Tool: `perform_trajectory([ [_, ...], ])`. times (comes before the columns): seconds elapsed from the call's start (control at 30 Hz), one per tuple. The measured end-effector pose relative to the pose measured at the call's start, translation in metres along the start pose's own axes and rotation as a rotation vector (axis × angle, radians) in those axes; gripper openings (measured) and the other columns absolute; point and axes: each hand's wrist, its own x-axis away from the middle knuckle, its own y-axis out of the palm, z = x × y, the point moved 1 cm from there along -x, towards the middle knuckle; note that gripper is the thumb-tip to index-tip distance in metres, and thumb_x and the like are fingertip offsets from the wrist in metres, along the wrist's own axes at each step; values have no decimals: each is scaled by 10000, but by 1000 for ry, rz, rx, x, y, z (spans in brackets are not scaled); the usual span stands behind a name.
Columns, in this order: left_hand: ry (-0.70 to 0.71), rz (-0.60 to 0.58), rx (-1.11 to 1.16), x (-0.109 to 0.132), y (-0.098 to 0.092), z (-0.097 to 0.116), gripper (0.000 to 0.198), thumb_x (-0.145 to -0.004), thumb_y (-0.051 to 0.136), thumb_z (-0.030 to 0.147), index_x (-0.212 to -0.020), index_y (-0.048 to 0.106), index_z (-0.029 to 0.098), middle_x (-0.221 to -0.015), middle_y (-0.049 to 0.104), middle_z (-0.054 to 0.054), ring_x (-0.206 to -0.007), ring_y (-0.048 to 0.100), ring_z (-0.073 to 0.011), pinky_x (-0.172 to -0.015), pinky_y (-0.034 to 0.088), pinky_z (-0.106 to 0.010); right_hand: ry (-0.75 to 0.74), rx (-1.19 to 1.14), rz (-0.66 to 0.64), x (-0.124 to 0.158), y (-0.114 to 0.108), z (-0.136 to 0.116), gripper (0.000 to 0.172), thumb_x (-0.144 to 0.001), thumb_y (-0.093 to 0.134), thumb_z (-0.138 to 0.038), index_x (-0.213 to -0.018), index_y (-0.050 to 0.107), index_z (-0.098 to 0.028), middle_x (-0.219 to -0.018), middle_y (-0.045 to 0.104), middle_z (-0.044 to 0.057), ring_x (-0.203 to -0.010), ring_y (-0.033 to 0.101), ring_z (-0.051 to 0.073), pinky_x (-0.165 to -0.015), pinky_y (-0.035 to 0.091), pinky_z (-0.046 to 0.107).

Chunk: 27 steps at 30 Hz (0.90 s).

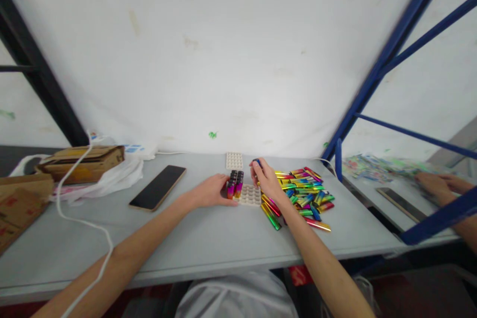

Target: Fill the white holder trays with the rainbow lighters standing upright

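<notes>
My left hand rests on the table against the left side of a white holed tray, its fingers curled by the several dark lighters standing in the tray. Just above the tray's right part, my right hand is closed on a dark blue lighter held at its fingertips. A heap of rainbow-coloured lighters lies immediately right of that hand.
A second holed tray lies behind. A black phone lies left of my hands, with cardboard boxes, a plastic bag and a white cable further left. Blue frame bars rise at right; another person's hands work there.
</notes>
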Motion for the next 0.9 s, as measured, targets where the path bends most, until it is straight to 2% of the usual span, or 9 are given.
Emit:
perform_trajectory([
  [0.13, 2, 9, 16, 1, 0, -1, 623, -731, 836, 701, -1083, 704, 204, -1101, 773, -105, -1004, 714, -335, -918, 555, -409, -124, 9, 21, 2, -5, -15, 471, -1024, 570, -677, -927, 672, -227, -935, 634, 54, -830, 642, 200, -710, 558, 305],
  [0.2, 4, 8, 23, 1, 0, -1, 614, -734, 845, 682, -1093, 705, 204, -1119, 776, -107, -1021, 717, -339, -939, 554, -415, -175, 78, -10, 4, -6, -21, 476, -1018, 597, -659, -883, 706, -216, -859, 614, 42, -806, 602, 197, -719, 531, 305],
  [0.3, 1, 5, 6, 1, 1, -1, 597, -735, 857, 662, -1093, 705, 209, -1118, 780, -107, -1034, 723, -344, -954, 552, -413, -157, 117, -106, 6, -5, -22, 445, -1025, 608, -619, -950, 759, -207, -734, 592, 5, -685, 524, 173, -663, 467, 299],
  [0.4, 4, 2, -15, 0, 2, -1, 599, -735, 864, 661, -1090, 705, 205, -1106, 780, -112, -1033, 726, -351, -952, 551, -413, -134, 86, -228, 7, -2, -18, 409, -1000, 659, -597, -1039, 783, -209, -792, 680, 15, -692, 569, 173, -667, 465, 296],
  [0.5, 9, 2, -22, 0, 2, -1, 607, -741, 859, 672, -1090, 704, 200, -1106, 775, -113, -1023, 725, -350, -939, 550, -410, -144, 55, -320, 7, 1, -14, 363, -971, 718, -556, -1107, 774, -225, -826, 710, 7, -718, 614, 176, -691, 485, 290],
  [0.73, 6, 3, -27, 1, 3, -1, 600, -759, 831, 697, -1062, 696, 198, -1075, 767, -104, -1011, 721, -341, -932, 552, -404, -177, 105, -307, 7, 5, -5, 279, -930, 786, -446, -1079, 705, -223, -720, 609, -48, -677, 570, 158, -658, 447, 267],
  [0.9, 0, -4, -44, 1, 3, -1, 616, -750, 826, 706, -1054, 688, 188, -1074, 767, -112, -1009, 718, -345, -937, 554, -417, -175, 88, -329, 9, 7, -6, 411, -890, 835, -415, -1210, 655, -232, -762, 623, -59, -691, 584, 154, -653, 453, 260],
])
